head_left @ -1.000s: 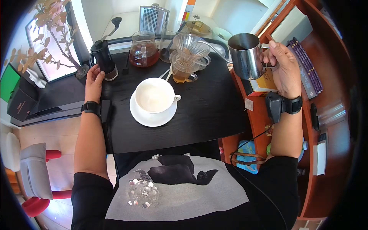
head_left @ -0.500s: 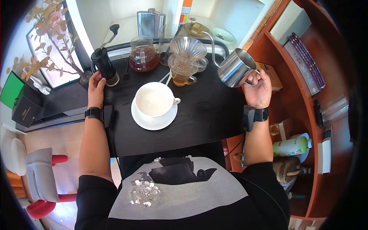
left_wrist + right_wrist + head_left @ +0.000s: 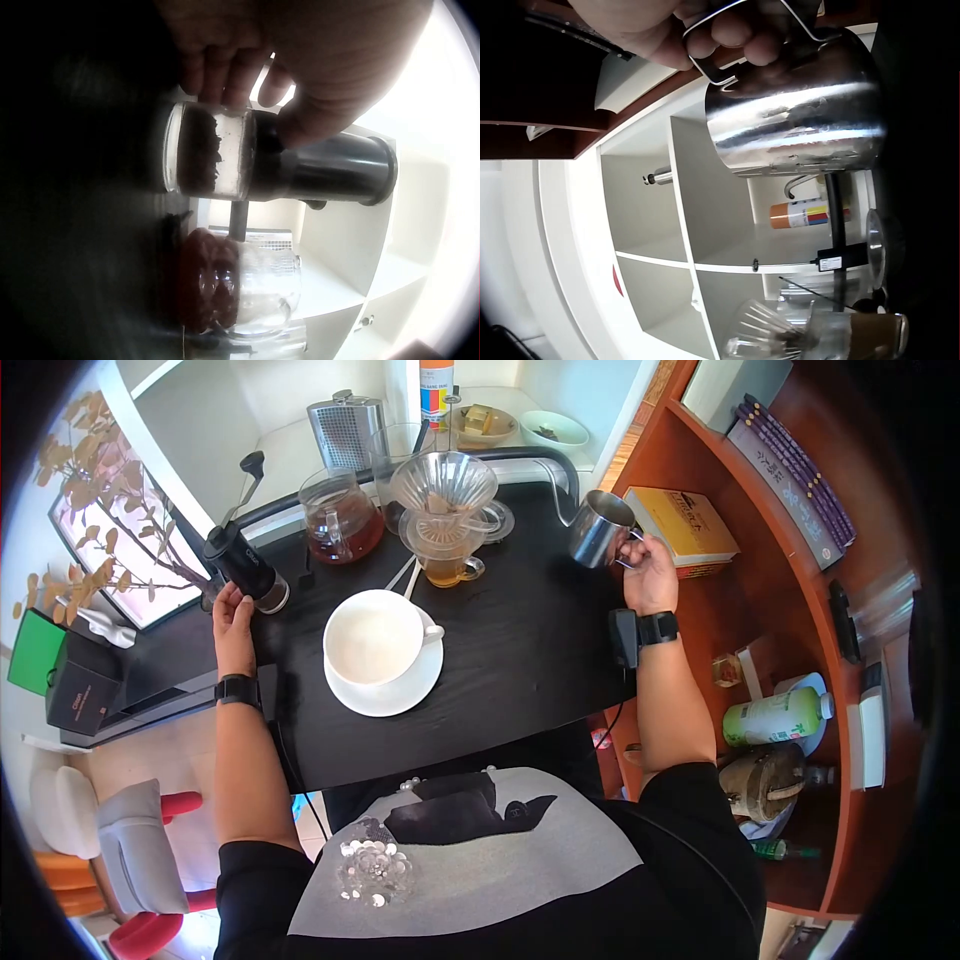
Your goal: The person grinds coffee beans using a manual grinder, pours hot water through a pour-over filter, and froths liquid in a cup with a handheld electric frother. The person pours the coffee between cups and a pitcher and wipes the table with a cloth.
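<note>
In the head view my right hand [image 3: 650, 575] grips the wire handle of a steel gooseneck kettle [image 3: 600, 532] at the table's right side. The right wrist view shows fingers curled through that handle, the kettle's base close to the dark tabletop. My left hand [image 3: 235, 622] holds a black manual coffee grinder [image 3: 243, 565] at the left; its thumb lies on the body, fingers at the glass jar [image 3: 217, 154], which contains dark grounds. Between the hands, a white cup [image 3: 372, 643] with a pale inside sits on a saucer [image 3: 405, 698]. Behind it, a clear ribbed dripper [image 3: 445, 485] tops a glass mug [image 3: 443, 572] of amber liquid.
A glass server [image 3: 343, 525] of reddish-brown liquid stands between grinder and dripper. Further back are a steel flask [image 3: 347, 432] and two small bowls on a white shelf. A wooden bookcase [image 3: 690, 450] with a yellow box [image 3: 685, 525] borders the right side. A leafy plant [image 3: 110, 530] stands left.
My right hand has brought the kettle in from the far right, first tilting it, then lower and upright near the table's right edge. The left hand stays at the grinder; the head view has shifted.
</note>
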The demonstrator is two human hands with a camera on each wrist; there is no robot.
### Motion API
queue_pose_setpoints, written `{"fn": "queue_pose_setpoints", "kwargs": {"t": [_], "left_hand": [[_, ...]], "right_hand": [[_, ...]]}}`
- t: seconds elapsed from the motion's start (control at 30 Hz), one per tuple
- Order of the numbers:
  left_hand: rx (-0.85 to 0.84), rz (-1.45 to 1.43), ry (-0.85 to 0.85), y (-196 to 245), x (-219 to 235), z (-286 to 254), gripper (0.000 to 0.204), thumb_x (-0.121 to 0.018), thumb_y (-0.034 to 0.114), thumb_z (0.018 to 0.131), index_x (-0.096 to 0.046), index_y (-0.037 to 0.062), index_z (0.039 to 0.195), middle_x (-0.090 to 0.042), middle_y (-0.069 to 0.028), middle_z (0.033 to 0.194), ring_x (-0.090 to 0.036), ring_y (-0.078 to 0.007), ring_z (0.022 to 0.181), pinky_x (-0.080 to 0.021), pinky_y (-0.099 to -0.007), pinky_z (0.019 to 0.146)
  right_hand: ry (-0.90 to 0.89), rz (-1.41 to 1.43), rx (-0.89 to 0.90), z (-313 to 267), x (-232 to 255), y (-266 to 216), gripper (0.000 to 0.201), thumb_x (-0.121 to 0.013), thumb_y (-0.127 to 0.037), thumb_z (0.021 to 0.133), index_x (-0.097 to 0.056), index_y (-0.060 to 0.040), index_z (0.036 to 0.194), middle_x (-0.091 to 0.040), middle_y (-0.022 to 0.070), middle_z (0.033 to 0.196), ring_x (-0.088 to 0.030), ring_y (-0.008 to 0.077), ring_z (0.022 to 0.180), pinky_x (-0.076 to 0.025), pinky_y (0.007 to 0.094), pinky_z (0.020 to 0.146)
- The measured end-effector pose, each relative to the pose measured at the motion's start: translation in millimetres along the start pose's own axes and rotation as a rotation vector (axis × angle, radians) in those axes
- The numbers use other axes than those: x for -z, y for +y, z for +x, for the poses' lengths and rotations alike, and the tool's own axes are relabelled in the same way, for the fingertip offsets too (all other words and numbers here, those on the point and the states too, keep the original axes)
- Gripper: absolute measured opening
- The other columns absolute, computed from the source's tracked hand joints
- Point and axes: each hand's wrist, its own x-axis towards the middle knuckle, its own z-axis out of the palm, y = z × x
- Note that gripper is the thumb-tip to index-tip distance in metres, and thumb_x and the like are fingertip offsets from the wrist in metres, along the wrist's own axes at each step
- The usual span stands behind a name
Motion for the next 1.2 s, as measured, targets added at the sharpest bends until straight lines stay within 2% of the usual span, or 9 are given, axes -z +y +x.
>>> {"fn": "queue_pose_setpoints", "kwargs": {"t": [0.2,0.33,0.37,0.73,0.8,0.83,0.9,1.0,1.2], "left_hand": [[-0.008,-0.012,0.012,2.5,-0.9,-1.7,0.038,-0.050,0.007,0.085,-0.040,-0.0006,0.121,-0.050,-0.0069,0.109,-0.047,-0.0134,0.101,-0.036,-0.0254,0.090],[0.017,0.012,0.013,-2.1,4.1,0.7,0.040,-0.050,0.008,0.084,-0.039,-0.0009,0.121,-0.048,-0.0087,0.112,-0.046,-0.0154,0.104,-0.038,-0.0271,0.090],[0.023,0.000,0.027,-2.9,4.7,1.0,0.040,-0.050,0.008,0.084,-0.039,-0.0008,0.122,-0.047,-0.0091,0.114,-0.046,-0.0159,0.105,-0.038,-0.0277,0.090],[0.045,-0.010,0.033,-3.0,7.6,1.6,0.040,-0.051,0.010,0.086,-0.038,0.0011,0.122,-0.046,-0.0095,0.116,-0.046,-0.0161,0.105,-0.038,-0.0287,0.091],[0.046,-0.022,0.025,-2.7,7.6,1.5,0.040,-0.051,0.010,0.086,-0.038,0.0011,0.122,-0.046,-0.0093,0.116,-0.046,-0.0159,0.105,-0.038,-0.0285,0.091],[0.045,-0.037,0.020,-2.9,7.5,1.7,0.039,-0.050,0.010,0.086,-0.038,0.0011,0.122,-0.046,-0.0090,0.115,-0.046,-0.0157,0.105,-0.038,-0.0282,0.090],[0.040,-0.040,0.001,-3.9,9.0,2.9,0.039,-0.050,0.010,0.086,-0.038,0.0012,0.122,-0.046,-0.0087,0.115,-0.046,-0.0156,0.105,-0.038,-0.0279,0.090],[0.037,-0.046,-0.018,-8.0,12.6,6.2,0.039,-0.050,0.010,0.086,-0.038,0.0012,0.122,-0.045,-0.0082,0.116,-0.046,-0.0152,0.105,-0.038,-0.0276,0.090],[0.036,-0.052,-0.038,-10.0,16.1,8.1,0.039,-0.049,0.010,0.087,-0.037,0.0001,0.123,-0.045,-0.0084,0.116,-0.047,-0.0156,0.105,-0.038,-0.0281,0.090]], "right_hand": [[-0.057,-0.100,-0.010,16.1,2.9,31.1,0.015,-0.052,-0.013,0.084,-0.053,-0.0046,0.071,-0.050,0.0028,0.065,-0.051,0.0162,0.070,-0.039,0.0279,0.073],[-0.096,-0.054,-0.106,21.8,11.9,46.4,0.009,-0.051,-0.010,0.085,-0.056,-0.0032,0.083,-0.059,0.0069,0.082,-0.056,0.0171,0.080,-0.042,0.0286,0.079],[-0.142,-0.136,-0.113,23.4,12.8,45.9,0.011,-0.049,-0.012,0.086,-0.055,-0.0025,0.089,-0.060,0.0088,0.090,-0.057,0.0177,0.086,-0.042,0.0289,0.083],[-0.010,-0.586,-0.165,25.2,-2.0,36.6,0.045,-0.051,-0.031,0.087,-0.046,0.0022,0.116,-0.055,0.0073,0.105,-0.050,0.0157,0.098,-0.036,0.0291,0.090],[-0.245,-0.858,-0.145,6.6,-15.0,17.6,0.056,-0.051,-0.037,0.085,-0.038,0.0001,0.126,-0.051,0.0118,0.114,-0.048,0.0194,0.106,-0.033,0.0288,0.093],[-0.239,-0.858,-0.147,7.7,-6.6,22.0,0.056,-0.051,-0.037,0.085,-0.038,0.0001,0.126,-0.051,0.0118,0.114,-0.048,0.0194,0.106,-0.033,0.0288,0.093],[-0.389,-1.062,-0.185,9.2,6.9,28.3,0.063,-0.053,-0.036,0.084,-0.032,0.0019,0.129,-0.041,0.0168,0.129,-0.037,0.0236,0.122,-0.027,0.0305,0.100],[-0.438,-1.346,-0.104,-9.1,-3.4,15.1,0.062,-0.053,-0.036,0.083,-0.033,0.0015,0.129,-0.038,0.0196,0.130,-0.035,0.0267,0.123,-0.026,0.0315,0.101],[-0.487,-1.506,-0.081,-11.2,1.6,22.8,0.064,-0.055,-0.038,0.081,-0.035,0.0011,0.128,-0.033,0.0212,0.133,-0.027,0.0307,0.127,-0.023,0.0335,0.103]]}}
